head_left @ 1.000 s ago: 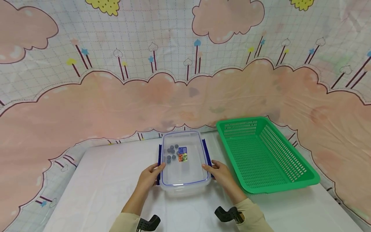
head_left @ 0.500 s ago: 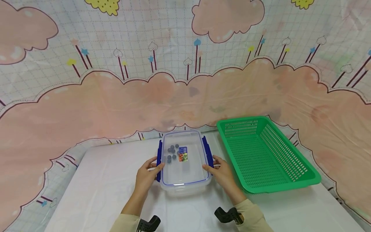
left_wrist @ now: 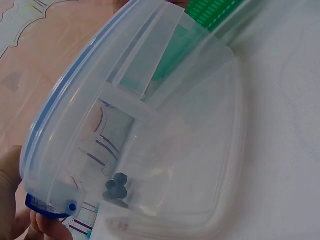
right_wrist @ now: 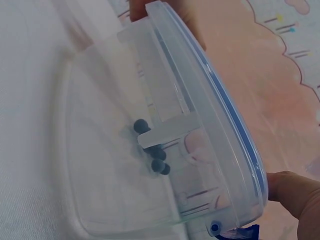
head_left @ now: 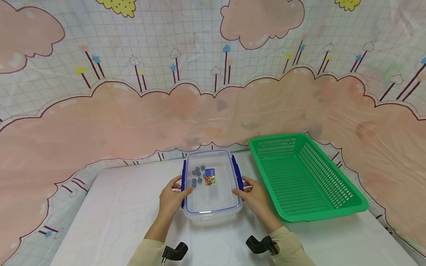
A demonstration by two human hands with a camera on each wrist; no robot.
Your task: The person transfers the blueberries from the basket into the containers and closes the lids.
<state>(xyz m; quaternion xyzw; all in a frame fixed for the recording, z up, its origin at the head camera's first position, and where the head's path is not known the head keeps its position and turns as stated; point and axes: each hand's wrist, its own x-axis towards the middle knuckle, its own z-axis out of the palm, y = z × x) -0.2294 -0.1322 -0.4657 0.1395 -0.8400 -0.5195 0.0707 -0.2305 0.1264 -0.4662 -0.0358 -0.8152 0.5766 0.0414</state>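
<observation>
**Both hands on the clips of a lidded clear box**

A clear plastic box [head_left: 212, 184] stands on the white worktop [head_left: 116, 218], directly between the two hands. The left hand [head_left: 170, 198] is at the box's left long side, thumb lying on the lid's edge and fingers [head_left: 174, 181] curled round the blue clip [head_left: 183, 183] there. The right hand [head_left: 253, 195] mirrors it on the right long side, thumb on the lid's rim, fingers wrapped about the other blue clip [head_left: 237, 173]. Each hand therefore grips its own side of the box at the latch.

Counted: one box, one lid with a thin blue seal line around it, two blue clips in view, one small printed sticker [head_left: 209, 176] on the lid, and one green basket [head_left: 304, 177]. Inside the box lie small dark round pieces [head_left: 197, 173], about eight seen from the head view; the wrist views show only a tight cluster of them through the cloudy wall, so the exact number is uncertain.

The box is rectangular with rounded corners, smooth and translucent. The basket is rigid plastic, rectangular, with flared walls pierced in a fine grid; it sits just to the right of the box, close by the right hand. A cloth backdrop [head_left: 213, 92] printed with pink clouds on a pale grid hangs behind the worktop.
</observation>
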